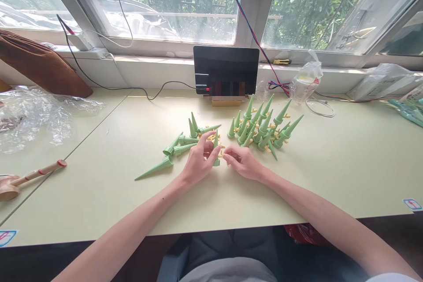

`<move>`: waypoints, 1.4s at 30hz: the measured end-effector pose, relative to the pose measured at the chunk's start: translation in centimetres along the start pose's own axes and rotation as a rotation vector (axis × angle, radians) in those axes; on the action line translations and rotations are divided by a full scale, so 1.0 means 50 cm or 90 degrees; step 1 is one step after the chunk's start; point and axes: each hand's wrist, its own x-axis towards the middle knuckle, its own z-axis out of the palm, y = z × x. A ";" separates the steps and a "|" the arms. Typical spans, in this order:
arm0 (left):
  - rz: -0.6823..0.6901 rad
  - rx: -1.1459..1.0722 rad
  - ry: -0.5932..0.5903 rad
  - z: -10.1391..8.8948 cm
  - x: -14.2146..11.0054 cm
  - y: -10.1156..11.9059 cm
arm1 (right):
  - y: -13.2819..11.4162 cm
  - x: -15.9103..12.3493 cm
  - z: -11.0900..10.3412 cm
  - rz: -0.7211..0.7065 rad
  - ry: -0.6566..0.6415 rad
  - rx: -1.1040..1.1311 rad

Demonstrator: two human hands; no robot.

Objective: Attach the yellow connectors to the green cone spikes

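My left hand (198, 156) is closed round a green plastic watering spike (216, 162), which stands upright, tip up and wide collar down at the table. Close by on its right, my right hand (243, 159) pinches a small cream-yellow valve piece (221, 154) at the spike's side; whether it is seated in the spike I cannot tell. Left of my hands lie several loose green spikes (155, 168), a few standing. Behind my left fingers is a small heap of yellow pieces (213, 136), partly hidden. A dense group of green spikes with yellow pieces on them (264, 128) stands and leans to the right.
A black tablet (226, 68) on a cardboard stand faces me at the back of the table (132, 211). Crumpled clear plastic (39, 114) and a wooden kendama-like toy (36, 176) lie at left. Plastic bags (307, 77), cables (279, 86) and a yellow cutter (282, 61) are at back right.
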 end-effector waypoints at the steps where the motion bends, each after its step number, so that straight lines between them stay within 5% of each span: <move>1: -0.001 0.001 -0.001 0.000 0.000 0.000 | 0.000 0.000 0.000 0.001 0.000 -0.002; 42: 0.009 0.002 -0.002 0.001 0.000 0.000 | 0.003 0.001 0.000 0.005 -0.004 -0.006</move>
